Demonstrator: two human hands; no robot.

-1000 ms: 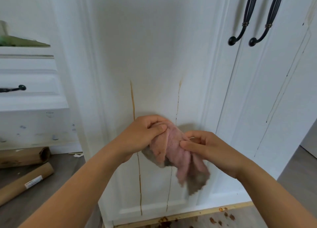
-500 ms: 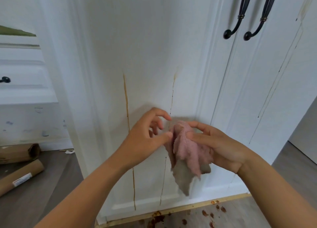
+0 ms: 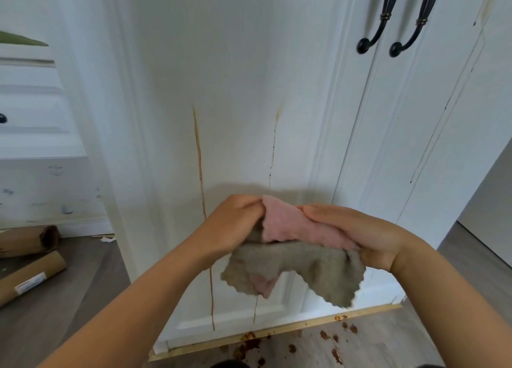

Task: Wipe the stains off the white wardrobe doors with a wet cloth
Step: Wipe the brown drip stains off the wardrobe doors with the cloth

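Stretching cloth (image 3: 294,261) wider (left hand (image 3: 232,229), right hand (image 3: 358,235))

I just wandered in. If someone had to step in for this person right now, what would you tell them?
Left hand and right hand both grip the pink-and-grey cloth, held spread between them before the left door.
Done: no wiping shows yet.
Left: the orange drip and the thin streak on that door, plus the faint streaks on the right door.

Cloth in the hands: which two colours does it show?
The cloth is pink on one face and greyish beige on the other, clearest in the head view.
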